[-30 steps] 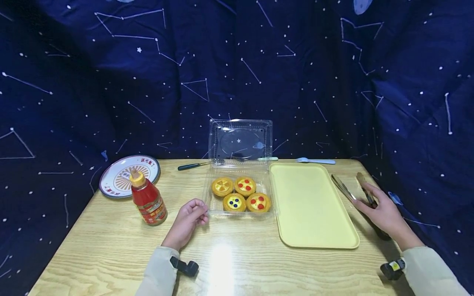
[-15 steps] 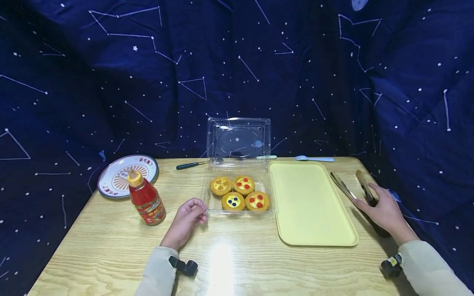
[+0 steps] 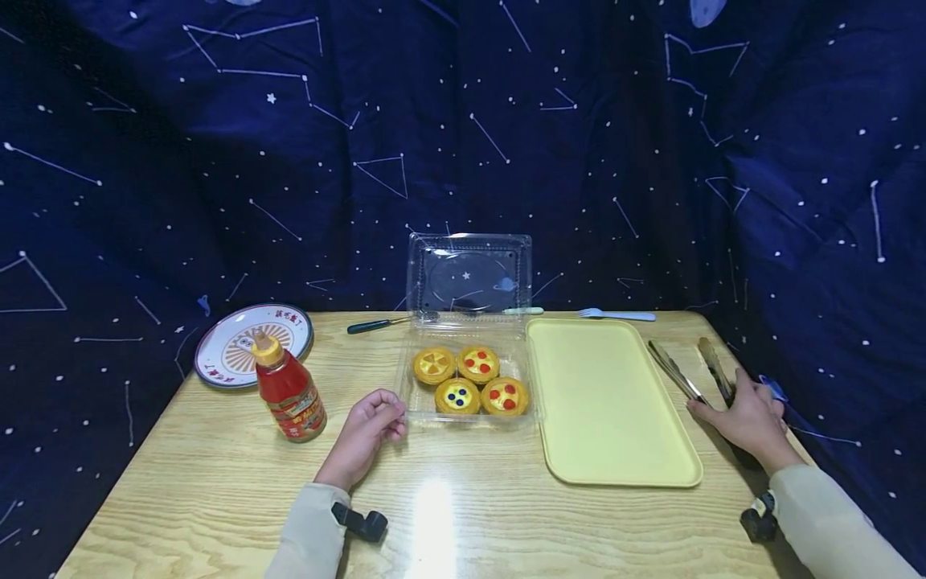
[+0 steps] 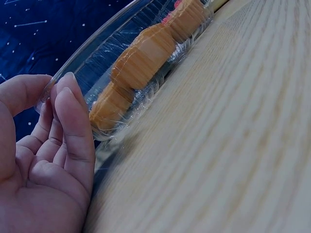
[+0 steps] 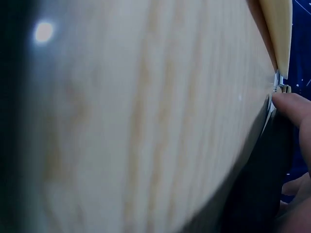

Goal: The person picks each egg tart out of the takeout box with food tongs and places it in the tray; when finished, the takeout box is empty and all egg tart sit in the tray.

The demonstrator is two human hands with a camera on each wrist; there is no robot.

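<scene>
A clear plastic clamshell container (image 3: pixel 470 322) stands mid-table with its lid raised. In its base sit several egg tarts (image 3: pixel 458 396), topped with red, blue or orange pieces. My left hand (image 3: pixel 367 434) pinches the container's near left corner, and the left wrist view shows thumb and fingertips on the clear rim (image 4: pixel 73 70). At the right, metal tongs (image 3: pixel 674 371) lie spread on the table, their dark handles (image 5: pixel 257 179) partly hidden under my right hand (image 3: pixel 748 422). Its thumb (image 5: pixel 294 109) presses one arm, while the fingers curl round the other side.
A yellow tray (image 3: pixel 611 402) lies between container and tongs. Left are a red sauce bottle (image 3: pixel 292 398) and a patterned plate (image 3: pixel 217 350). Along the back edge lie a blue fork (image 3: pixel 622 315), a dark-handled utensil (image 3: pixel 372 326) and a pale green handle (image 3: pixel 524 311).
My right hand has shifted slightly and its fingers have curled in more round the tongs. The left hand, the container and the tarts stay put.
</scene>
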